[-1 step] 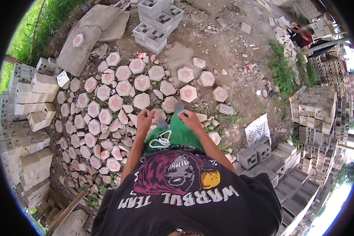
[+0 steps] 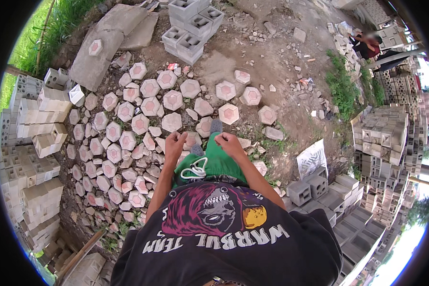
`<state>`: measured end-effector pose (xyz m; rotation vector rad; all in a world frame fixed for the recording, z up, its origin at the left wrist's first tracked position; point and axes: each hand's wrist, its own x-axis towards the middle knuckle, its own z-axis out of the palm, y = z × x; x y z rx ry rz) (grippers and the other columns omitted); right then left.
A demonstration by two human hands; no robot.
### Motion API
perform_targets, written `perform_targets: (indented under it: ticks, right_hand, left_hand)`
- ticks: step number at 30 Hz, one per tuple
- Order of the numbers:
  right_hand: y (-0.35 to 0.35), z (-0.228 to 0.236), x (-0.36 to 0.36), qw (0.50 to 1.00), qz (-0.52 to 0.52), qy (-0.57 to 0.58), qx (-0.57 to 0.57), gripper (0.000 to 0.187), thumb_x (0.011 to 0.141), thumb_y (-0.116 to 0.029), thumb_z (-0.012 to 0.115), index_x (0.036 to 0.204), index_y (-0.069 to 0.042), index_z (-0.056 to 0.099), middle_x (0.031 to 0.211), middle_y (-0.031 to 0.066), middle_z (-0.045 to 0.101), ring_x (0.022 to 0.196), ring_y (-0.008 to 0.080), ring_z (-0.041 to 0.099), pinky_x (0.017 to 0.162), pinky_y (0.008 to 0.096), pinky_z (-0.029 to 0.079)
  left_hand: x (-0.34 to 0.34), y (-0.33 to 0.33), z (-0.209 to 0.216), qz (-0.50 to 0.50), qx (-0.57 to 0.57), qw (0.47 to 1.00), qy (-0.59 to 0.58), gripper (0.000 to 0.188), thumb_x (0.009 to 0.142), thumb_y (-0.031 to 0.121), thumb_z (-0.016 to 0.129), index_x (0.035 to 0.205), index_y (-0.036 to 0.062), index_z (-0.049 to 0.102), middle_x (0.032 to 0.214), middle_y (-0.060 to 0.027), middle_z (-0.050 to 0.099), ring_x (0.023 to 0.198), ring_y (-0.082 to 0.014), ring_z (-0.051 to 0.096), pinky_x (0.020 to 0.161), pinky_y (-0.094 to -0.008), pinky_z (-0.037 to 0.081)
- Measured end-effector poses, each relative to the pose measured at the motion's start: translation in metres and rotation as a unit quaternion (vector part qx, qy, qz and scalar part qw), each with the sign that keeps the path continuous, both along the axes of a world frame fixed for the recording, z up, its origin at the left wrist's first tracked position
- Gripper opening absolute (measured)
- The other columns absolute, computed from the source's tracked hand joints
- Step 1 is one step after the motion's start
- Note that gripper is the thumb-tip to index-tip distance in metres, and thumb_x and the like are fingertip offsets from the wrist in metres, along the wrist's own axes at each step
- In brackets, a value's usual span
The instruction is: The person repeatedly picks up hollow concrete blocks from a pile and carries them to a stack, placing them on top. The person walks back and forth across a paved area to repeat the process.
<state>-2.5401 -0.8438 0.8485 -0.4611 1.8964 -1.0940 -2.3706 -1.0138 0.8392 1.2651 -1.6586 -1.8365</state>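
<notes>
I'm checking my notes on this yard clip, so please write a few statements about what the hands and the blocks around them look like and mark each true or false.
1. Both hands are empty. True: the left hand and right hand are loosely curled with nothing in them.
2. The hands hang over the green shorts. True.
3. The hexagonal pavers are stacked in a neat pile. False: they lie scattered flat on the dirt.
4. The hollow blocks ahead are red. False: they are grey.
5. Another person is at the far upper right. True, though small and blurred.
</notes>
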Motion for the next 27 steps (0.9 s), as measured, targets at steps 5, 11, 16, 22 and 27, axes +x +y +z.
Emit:
perform_targets:
  ticks: [5,11,16,22,27]
  right_hand:
    - [-0.064,-0.007,-0.055,0.999,0.050,0.014,0.016,0.049,0.084,-0.047,0.057,0.074,0.000,0.065,0.065,0.0056,0.062,0.061,0.0126,0.057,0.060,0.0285,0.044]
    - [-0.157,-0.013,-0.154,0.996,0.086,0.030,0.004,0.054,0.085,-0.051,0.056,0.070,0.001,0.064,0.063,0.0056,0.061,0.060,0.0120,0.055,0.058,0.0291,0.043]
    - [-0.221,-0.017,-0.234,0.997,0.070,0.028,-0.019,0.047,0.086,-0.044,0.058,0.072,0.000,0.063,0.066,0.0051,0.062,0.060,0.0099,0.053,0.058,0.0269,0.043]
    - [-0.269,-0.022,-0.295,0.998,0.042,-0.041,-0.023,0.032,0.086,-0.032,0.064,0.080,-0.001,0.060,0.072,0.0033,0.063,0.065,0.0089,0.055,0.060,0.0247,0.045]
    - [-0.298,-0.046,-0.328,0.996,0.000,-0.086,0.009,0.024,0.084,-0.026,0.065,0.088,-0.003,0.057,0.078,0.0032,0.063,0.070,0.0098,0.059,0.062,0.0253,0.048]
  left_hand:
    - [-0.040,-0.052,-0.007,0.029,-0.013,0.999,-0.008,0.039,0.084,0.025,0.066,0.060,0.0085,0.040,0.056,0.0022,0.044,0.054,-0.0065,0.043,0.050,-0.0239,0.036]
    - [-0.130,-0.127,-0.020,0.032,-0.073,0.996,-0.035,0.041,0.084,0.030,0.065,0.058,0.0075,0.042,0.054,0.0001,0.048,0.050,-0.0067,0.040,0.045,-0.0260,0.032]
    - [-0.205,-0.179,-0.014,0.065,-0.059,0.995,-0.055,0.041,0.084,0.029,0.066,0.058,0.0077,0.041,0.054,-0.0002,0.048,0.053,-0.0072,0.045,0.049,-0.0255,0.036]
    - [-0.256,-0.228,-0.010,0.079,-0.046,0.995,-0.027,0.043,0.085,0.026,0.066,0.059,0.0101,0.035,0.055,0.0018,0.043,0.054,-0.0073,0.046,0.050,-0.0248,0.037]
    - [-0.303,-0.292,-0.029,0.078,-0.011,0.996,-0.047,0.039,0.085,0.027,0.065,0.060,0.0097,0.040,0.058,0.0018,0.047,0.056,-0.0071,0.046,0.051,-0.0251,0.037]
